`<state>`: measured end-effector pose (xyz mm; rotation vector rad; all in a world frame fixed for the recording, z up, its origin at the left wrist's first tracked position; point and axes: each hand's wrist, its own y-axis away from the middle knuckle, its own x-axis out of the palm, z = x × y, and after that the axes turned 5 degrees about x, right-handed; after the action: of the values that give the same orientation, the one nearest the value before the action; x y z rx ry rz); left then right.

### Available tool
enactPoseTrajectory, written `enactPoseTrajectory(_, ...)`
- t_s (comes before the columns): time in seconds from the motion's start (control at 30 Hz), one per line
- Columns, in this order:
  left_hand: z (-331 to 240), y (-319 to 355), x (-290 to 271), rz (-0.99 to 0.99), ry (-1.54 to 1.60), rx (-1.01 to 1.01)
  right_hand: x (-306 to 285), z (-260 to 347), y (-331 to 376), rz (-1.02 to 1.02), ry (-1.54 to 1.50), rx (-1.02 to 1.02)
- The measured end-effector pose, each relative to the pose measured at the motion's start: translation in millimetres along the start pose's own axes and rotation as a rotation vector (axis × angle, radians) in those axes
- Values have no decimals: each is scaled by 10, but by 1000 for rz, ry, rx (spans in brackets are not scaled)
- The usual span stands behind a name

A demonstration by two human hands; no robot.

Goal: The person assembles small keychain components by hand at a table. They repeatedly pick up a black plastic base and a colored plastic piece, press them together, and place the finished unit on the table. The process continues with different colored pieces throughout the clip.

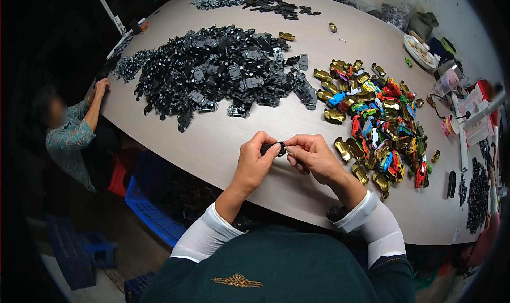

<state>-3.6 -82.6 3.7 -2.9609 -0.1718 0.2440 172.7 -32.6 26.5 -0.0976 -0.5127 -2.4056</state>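
The small black part [280,145] sits pinched between both hands above the near table [212,138] edge, its long axis running left to right. The left hand [254,159] grips its 9 o'clock end, the right hand [312,155] its 3 o'clock end, equally close. It looks dark, glossy and mostly hidden by fingertips.

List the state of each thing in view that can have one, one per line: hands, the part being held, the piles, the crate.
Left hand: closed on the small black part, above the table edge.
Right hand: pinching the same part.
Small black part: held between both hands, off the table.
Black parts pile: loose heap, untouched.
Coloured toy car shells: loose heap, right of the hands.
Blue crate: on the floor under the table.
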Motion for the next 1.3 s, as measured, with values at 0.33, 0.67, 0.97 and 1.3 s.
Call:
enactPoseTrajectory(0.33, -67, 26, 66, -42, -138, -27, 51, -126, -38, -119, 89, -114)
enactPoseTrajectory(0.67, 18, -41, -56, -1, 441, -231, -12, -109, -79, -120, -111, -123)
enactPoseTrajectory(0.97, 38, -61, -80, -171, 602, -189, 93, -158, -46, 41, 24, -111)
enactPoseTrajectory(1.3, 18, 1, -102, 117, 537, -333, -53, 1, -40, 19, -147, -76)
